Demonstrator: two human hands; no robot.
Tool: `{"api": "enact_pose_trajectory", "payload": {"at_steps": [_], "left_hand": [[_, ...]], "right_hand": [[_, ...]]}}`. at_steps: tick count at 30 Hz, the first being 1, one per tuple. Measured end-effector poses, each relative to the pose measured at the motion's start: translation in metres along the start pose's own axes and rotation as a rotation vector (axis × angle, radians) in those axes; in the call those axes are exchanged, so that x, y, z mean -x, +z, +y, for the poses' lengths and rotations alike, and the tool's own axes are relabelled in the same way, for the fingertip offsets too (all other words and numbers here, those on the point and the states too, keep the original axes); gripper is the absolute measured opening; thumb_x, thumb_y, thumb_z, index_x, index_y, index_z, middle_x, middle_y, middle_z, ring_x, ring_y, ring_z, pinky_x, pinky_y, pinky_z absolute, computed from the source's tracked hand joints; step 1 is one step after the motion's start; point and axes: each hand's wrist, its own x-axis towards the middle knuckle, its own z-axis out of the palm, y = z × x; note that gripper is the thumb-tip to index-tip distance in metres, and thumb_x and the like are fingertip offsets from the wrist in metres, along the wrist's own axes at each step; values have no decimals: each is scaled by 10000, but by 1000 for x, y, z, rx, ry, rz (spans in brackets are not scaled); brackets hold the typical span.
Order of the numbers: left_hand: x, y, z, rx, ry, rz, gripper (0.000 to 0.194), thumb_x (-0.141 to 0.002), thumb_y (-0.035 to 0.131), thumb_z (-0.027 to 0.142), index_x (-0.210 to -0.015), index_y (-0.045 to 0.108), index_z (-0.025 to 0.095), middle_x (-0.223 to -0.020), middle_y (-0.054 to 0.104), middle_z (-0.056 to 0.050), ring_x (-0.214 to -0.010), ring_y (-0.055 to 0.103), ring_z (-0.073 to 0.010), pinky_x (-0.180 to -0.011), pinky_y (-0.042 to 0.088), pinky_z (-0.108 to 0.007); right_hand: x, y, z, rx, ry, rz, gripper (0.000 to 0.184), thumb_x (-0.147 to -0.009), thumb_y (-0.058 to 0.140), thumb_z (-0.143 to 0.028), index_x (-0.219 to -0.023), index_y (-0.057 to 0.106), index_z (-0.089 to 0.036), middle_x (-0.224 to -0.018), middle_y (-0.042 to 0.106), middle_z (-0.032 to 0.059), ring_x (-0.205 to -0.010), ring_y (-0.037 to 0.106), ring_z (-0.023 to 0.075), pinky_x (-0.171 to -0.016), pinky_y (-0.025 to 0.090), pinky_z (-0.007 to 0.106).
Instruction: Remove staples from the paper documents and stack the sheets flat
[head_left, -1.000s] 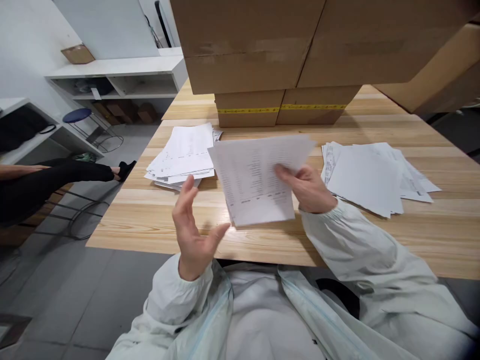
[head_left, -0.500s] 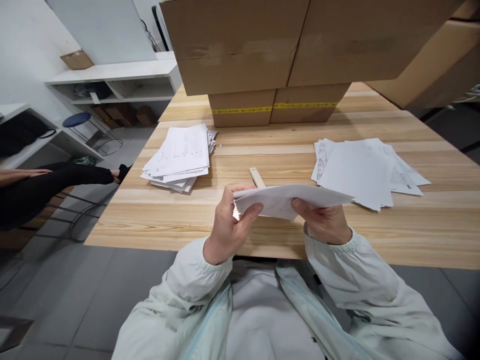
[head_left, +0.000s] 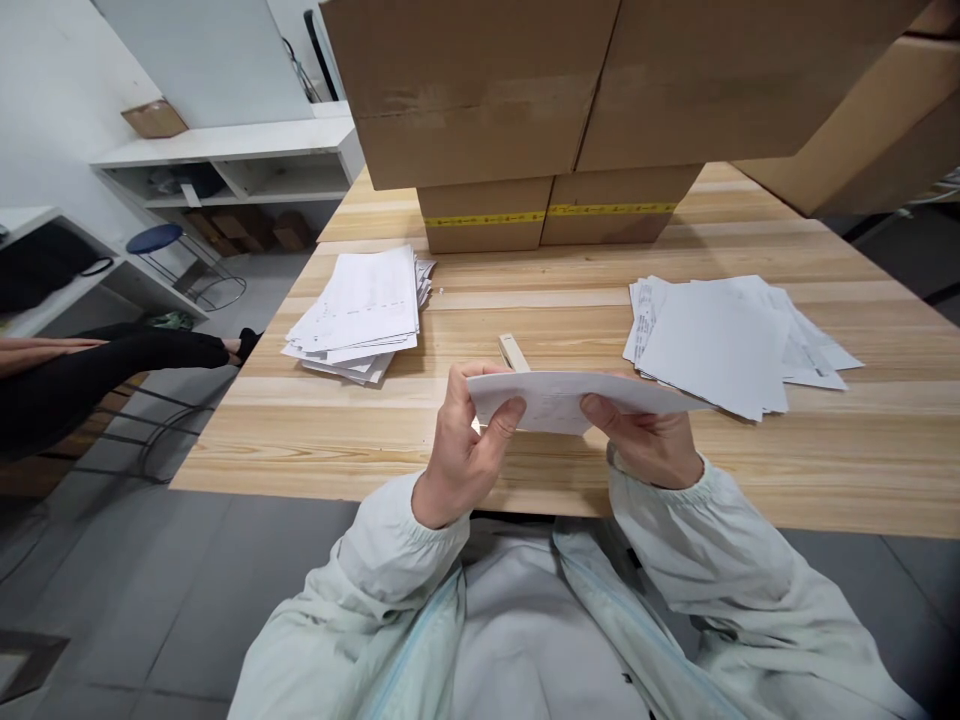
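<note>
Between my hands, over the near part of the table, printed paper sheets [head_left: 556,402] are tilted almost edge-on to me. My left hand [head_left: 469,445] pinches their left side, thumb on the near face and fingers behind. The right side is gripped by my right hand [head_left: 649,437], its thumb also on the near face. Just beyond the sheets lies a beige stapler-like tool [head_left: 512,351], its near part hidden behind the paper. A pile of printed papers [head_left: 360,305] lies to the left. On the right, more papers [head_left: 716,345] are spread, the top sheet blank.
Stacked cardboard boxes [head_left: 480,100] stand at the back of the wooden table [head_left: 300,450], with another box [head_left: 862,150] at the far right. A seated person's legs [head_left: 150,355] are beside the table's left edge. Behind are a blue stool [head_left: 154,238] and white shelving [head_left: 240,140].
A second ago my left hand was open and apart from the sheets. It has since closed on them, and the sheets were lowered and tipped edge-on, bringing the beige tool into view.
</note>
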Motion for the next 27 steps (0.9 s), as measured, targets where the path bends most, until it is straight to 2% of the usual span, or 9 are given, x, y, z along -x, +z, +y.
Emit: {"api": "enact_pose_trajectory", "payload": {"at_steps": [3, 5, 7, 10, 11, 13, 15, 19, 27], "left_hand": [[16, 0, 3, -2, -44, 24, 374, -932, 604, 216, -1264, 435, 246, -1003, 603, -28, -920, 608, -132, -811, 511, -266], [33, 2, 6, -1, -66, 63, 464, -914, 615, 179, -1307, 386, 266, -983, 610, -13, -855, 615, -110, -786, 520, -249], [51, 4, 7, 28, -156, 56, 393, -911, 606, 177, -1234, 402, 269, -976, 613, -1, -750, 607, -83, -714, 521, -223], [67, 10, 0, 102, -475, -84, 195, -920, 561, 215, -1078, 448, 237, -904, 598, 9, -627, 577, -72, -587, 501, -201], [68, 12, -5, 108, -582, -153, 142, -912, 552, 215, -1029, 471, 221, -857, 592, 10, -606, 573, -77, -565, 496, -201], [64, 18, -16, 120, -740, -283, 68, -876, 542, 195, -939, 518, 193, -752, 579, 14, -578, 578, -91, -550, 498, -210], [57, 25, -25, 177, -863, -359, 74, -829, 540, 166, -902, 551, 176, -683, 566, 22, -560, 592, -102, -557, 516, -227], [40, 33, -33, 300, -995, -375, 207, -763, 570, 141, -968, 600, 147, -695, 560, 31, -565, 622, -112, -592, 552, -269], [25, 30, -37, 287, -959, -222, 267, -699, 638, 80, -962, 656, 118, -807, 637, -16, -686, 590, -100, -668, 465, -236]], "right_hand": [[11, -7, 1, 20, 135, 171, 148, -864, 707, -350, -981, 766, -283, -940, 771, 16, -876, 713, 229, -753, 601, 366], [20, -19, 0, -2, 260, 186, 218, -867, 695, -405, -1043, 752, -289, -1059, 760, 28, -996, 699, 251, -846, 590, 392], [29, -33, -2, -37, 459, 48, 266, -875, 674, -452, -1058, 745, -274, -1073, 755, 39, -965, 705, 248, -814, 592, 378], [36, -49, 0, -128, 819, -223, 345, -855, 661, -530, -983, 750, -222, -956, 768, 68, -805, 720, 246, -662, 590, 355], [37, -52, 3, -152, 909, -263, 365, -833, 673, -553, -932, 750, -209, -910, 770, 75, -763, 719, 248, -626, 584, 354], [37, -56, 12, -140, 1016, -250, 383, -768, 721, -576, -832, 738, -198, -845, 768, 80, -700, 713, 249, -580, 575, 354], [34, -58, 22, -73, 1050, -200, 375, -702, 774, -562, -782, 725, -198, -824, 768, 81, -667, 707, 245, -557, 568, 352], [24, -61, 40, -20, 1053, -170, 362, -666, 804, -528, -791, 713, -201, -855, 775, 87, -685, 714, 243, -565, 566, 340], [1, -54, 56, -90, 1060, -204, 418, -631, 853, -487, -863, 716, -167, -970, 778, 131, -797, 737, 270, -702, 613, 389]]}}
